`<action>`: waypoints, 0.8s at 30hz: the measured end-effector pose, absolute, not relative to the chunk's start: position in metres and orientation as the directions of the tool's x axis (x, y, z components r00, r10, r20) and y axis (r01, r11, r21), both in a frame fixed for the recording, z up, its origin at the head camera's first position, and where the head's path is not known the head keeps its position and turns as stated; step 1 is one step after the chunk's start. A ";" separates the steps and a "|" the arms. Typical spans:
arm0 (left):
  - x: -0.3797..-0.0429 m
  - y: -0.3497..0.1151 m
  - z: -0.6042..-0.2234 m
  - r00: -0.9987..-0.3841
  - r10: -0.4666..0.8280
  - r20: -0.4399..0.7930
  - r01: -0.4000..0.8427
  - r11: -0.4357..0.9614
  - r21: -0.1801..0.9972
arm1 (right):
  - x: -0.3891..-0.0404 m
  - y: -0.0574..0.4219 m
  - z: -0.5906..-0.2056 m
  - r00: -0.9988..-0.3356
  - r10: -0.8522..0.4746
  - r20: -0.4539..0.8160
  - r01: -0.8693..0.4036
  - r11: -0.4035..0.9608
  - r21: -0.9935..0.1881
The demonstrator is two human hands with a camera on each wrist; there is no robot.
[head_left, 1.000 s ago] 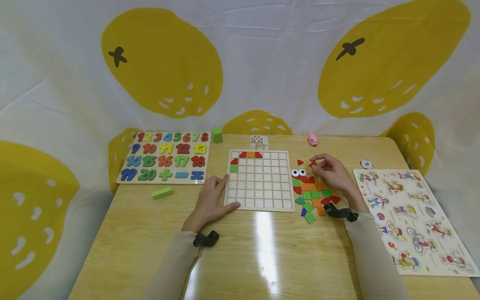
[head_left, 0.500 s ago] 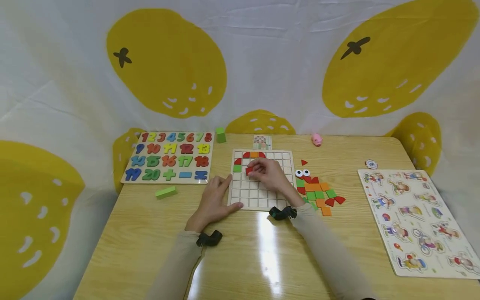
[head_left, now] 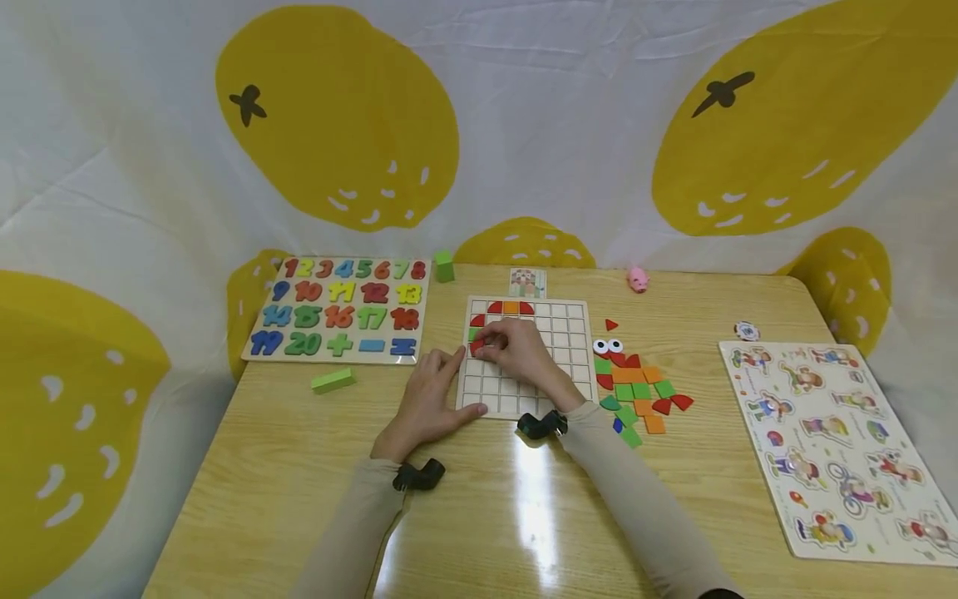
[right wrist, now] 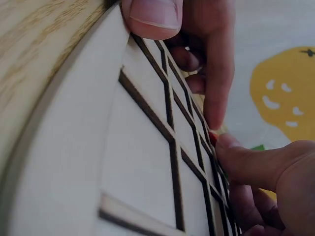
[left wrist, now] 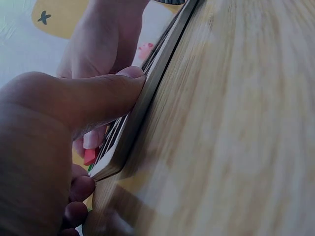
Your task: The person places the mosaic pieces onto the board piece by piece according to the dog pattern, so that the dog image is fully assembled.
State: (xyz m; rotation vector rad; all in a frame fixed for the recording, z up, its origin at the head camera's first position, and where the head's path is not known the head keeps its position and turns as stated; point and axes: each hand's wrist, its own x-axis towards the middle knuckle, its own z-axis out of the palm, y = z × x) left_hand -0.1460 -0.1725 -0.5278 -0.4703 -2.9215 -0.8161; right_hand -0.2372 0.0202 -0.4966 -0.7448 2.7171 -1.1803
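Observation:
A wooden grid board [head_left: 516, 403] lies in front of me. My left hand [head_left: 425, 401] rests at its lower left corner, thumb and index finger spread, the thumb [left wrist: 110, 93] on the near rim. With thumb and index finger my right hand [head_left: 520, 353] pinches a small red tile [left wrist: 90, 156] low over the left column, right below a green square [head_left: 472, 334], which the fingers partly cover. Along the upper part of the grid sit red quarter-round tiles [head_left: 495, 308] and an orange square [head_left: 511, 308]. Fingers hide much of the red tile.
Loose red, green, orange and blue tiles [head_left: 624, 391] and two eye pieces [head_left: 607, 346] lie right of the board. A picture card [head_left: 527, 283] is behind it. Left stands a number puzzle [head_left: 329, 359]; right, a figure puzzle [head_left: 793, 524]. A pink pig [head_left: 637, 279] and green blocks [head_left: 333, 381] lie around.
My right hand has carried the red tile from the loose pile leftward to the board's left column, under the green square. My left hand stays at the board's corner.

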 end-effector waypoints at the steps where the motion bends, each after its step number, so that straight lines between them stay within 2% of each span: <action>1: -0.146 -0.173 -0.528 -0.951 0.272 0.150 0.310 0.810 0.497 | -0.237 0.020 -0.497 -0.881 -0.459 0.112 -0.394 0.583 -0.711; 24: -0.146 -0.171 -0.521 -0.956 0.266 0.123 0.291 0.816 0.499 | -0.236 0.015 -0.495 -0.891 -0.429 0.151 -0.405 0.595 -0.694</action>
